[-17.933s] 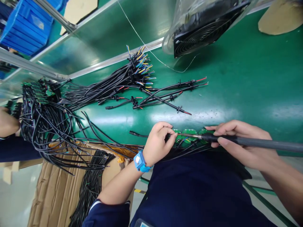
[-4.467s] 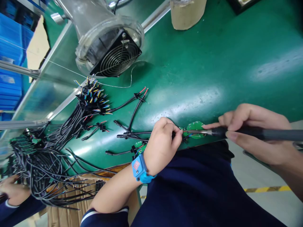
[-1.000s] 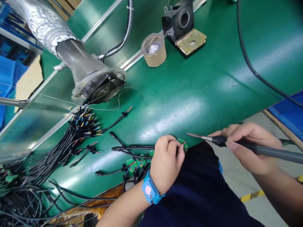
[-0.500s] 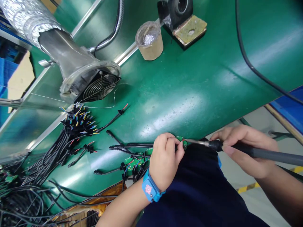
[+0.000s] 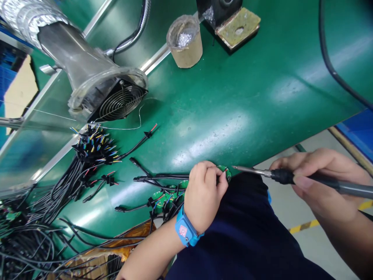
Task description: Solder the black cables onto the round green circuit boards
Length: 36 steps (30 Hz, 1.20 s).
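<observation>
Near the table's front edge, my left hand [image 5: 204, 191] pinches a small round green circuit board [image 5: 228, 174] with a red wire at it; a black cable runs from under the hand to the left. A blue wrist strap [image 5: 186, 229] is round my left wrist. My right hand [image 5: 320, 181] is closed round the handle of a soldering iron [image 5: 253, 171]. The iron's tip points left, a little apart from the board. Several more green boards [image 5: 163, 199] with wires lie just left of my left hand, partly hidden by it.
Bundled black cables [image 5: 67, 175] with bare coloured ends lie at the left. A fume extractor [image 5: 119, 101] stands above them, with thin solder wire beside it. At the back are a round cardboard cup [image 5: 188, 54] and an iron stand with a yellow sponge [image 5: 241, 27].
My right hand has drawn the soldering iron back to the right, so its tip has left the board. My left hand stays in almost the same place. The view has shifted slightly.
</observation>
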Motion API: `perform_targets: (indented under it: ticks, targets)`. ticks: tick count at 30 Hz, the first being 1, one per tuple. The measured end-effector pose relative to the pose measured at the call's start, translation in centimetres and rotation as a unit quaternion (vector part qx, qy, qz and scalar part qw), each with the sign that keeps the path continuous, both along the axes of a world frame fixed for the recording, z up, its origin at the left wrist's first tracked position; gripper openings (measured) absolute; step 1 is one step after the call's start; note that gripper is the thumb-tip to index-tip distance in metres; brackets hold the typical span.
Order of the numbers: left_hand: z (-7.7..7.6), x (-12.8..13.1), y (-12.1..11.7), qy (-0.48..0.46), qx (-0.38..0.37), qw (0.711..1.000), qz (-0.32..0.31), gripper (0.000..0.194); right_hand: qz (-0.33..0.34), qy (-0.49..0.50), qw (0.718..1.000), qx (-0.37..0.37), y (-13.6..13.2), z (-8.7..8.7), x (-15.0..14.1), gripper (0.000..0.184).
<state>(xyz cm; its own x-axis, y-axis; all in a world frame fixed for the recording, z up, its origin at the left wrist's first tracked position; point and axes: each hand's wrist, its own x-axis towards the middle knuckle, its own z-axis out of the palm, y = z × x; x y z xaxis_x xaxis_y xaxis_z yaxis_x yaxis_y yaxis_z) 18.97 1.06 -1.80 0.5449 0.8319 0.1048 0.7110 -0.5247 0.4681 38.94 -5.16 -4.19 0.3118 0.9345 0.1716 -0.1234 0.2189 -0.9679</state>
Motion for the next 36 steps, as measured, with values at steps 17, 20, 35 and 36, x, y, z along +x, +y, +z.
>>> perform_targets:
  ticks: [17, 20, 35, 36]
  targets:
    - [0.0, -0.1, 0.0, -0.005, 0.001, 1.0, 0.001, 0.002, 0.015, 0.023, 0.999, -0.035, 0.8, 0.2, 0.1, 0.008]
    - [0.0, 0.0, 0.0, -0.007, 0.005, 1.0, 0.0, 0.002, 0.012, 0.016, 0.999, -0.028, 1.0, 0.4, 0.1, 0.006]
    - [0.0, 0.0, -0.1, -0.008, 0.006, 1.0, 0.001, 0.002, 0.005, -0.003, 0.999, -0.036, 0.4, 0.2, 0.0, 0.008]
    - [0.0, 0.0, -0.1, -0.008, 0.005, 1.0, 0.0, 0.002, -0.008, 0.013, 0.999, -0.036, 0.5, 0.3, 0.0, 0.007]
